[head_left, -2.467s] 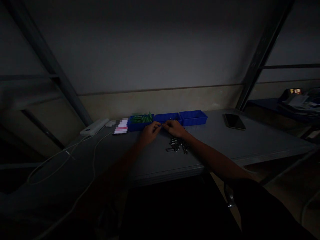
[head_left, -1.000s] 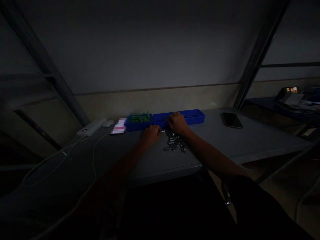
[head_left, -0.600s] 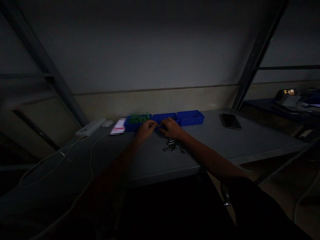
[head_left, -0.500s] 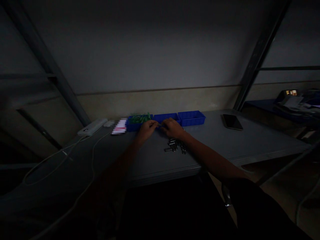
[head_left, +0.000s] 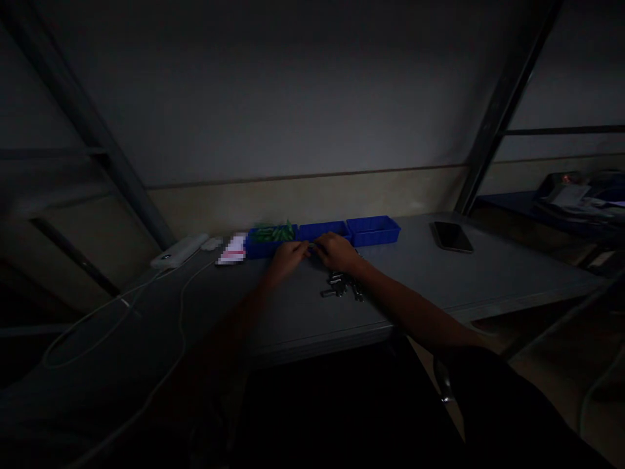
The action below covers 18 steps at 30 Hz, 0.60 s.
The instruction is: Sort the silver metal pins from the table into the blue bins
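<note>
My left hand and my right hand meet in front of the middle blue bin. The fingers of both are pinched together around something too small and dark to make out. Green pieces fill the left blue bin, just behind my left hand. To the right stands another blue bin, with no contents that I can make out. Small shiny metal parts lie in a loose pile on the grey table, below my right hand and beside its wrist.
A dark phone lies at the table's right. On the left are a white power strip, a trailing cable and a blurred pink-and-white item. Metal posts rise at both sides.
My left hand has come slightly lower and its fingers are closer together, nearer my right hand. My right hand has barely moved.
</note>
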Tool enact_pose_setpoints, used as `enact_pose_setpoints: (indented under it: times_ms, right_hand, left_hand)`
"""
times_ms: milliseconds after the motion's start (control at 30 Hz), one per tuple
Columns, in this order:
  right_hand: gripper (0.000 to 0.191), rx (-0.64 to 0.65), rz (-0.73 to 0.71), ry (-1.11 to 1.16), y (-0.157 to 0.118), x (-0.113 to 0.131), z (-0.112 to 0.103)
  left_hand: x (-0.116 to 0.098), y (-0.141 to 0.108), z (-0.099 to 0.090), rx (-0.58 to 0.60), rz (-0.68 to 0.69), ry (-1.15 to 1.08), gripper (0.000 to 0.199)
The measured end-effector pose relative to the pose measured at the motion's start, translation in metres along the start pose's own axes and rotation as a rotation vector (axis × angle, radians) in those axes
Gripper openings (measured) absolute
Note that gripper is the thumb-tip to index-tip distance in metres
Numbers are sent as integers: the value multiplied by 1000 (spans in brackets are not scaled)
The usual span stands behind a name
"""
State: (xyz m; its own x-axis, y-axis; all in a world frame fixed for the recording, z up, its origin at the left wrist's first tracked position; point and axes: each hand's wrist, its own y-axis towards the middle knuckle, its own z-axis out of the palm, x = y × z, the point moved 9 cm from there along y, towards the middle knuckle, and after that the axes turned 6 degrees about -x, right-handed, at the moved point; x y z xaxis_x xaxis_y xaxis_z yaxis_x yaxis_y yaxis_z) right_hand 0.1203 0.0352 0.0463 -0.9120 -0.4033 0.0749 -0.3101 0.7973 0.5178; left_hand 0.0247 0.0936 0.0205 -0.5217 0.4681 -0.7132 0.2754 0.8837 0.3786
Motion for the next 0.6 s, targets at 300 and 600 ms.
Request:
enact_pose_setpoints:
  times_ms: [300,600]
  right_hand:
    - [29,42,-45,-59,-3,7,1]
    - [27,24,-143,-4,-5,14,3]
  left_hand:
    - [1,-4,7,62,4,-1,39]
    - [2,-8,8,99,-42,-87,37]
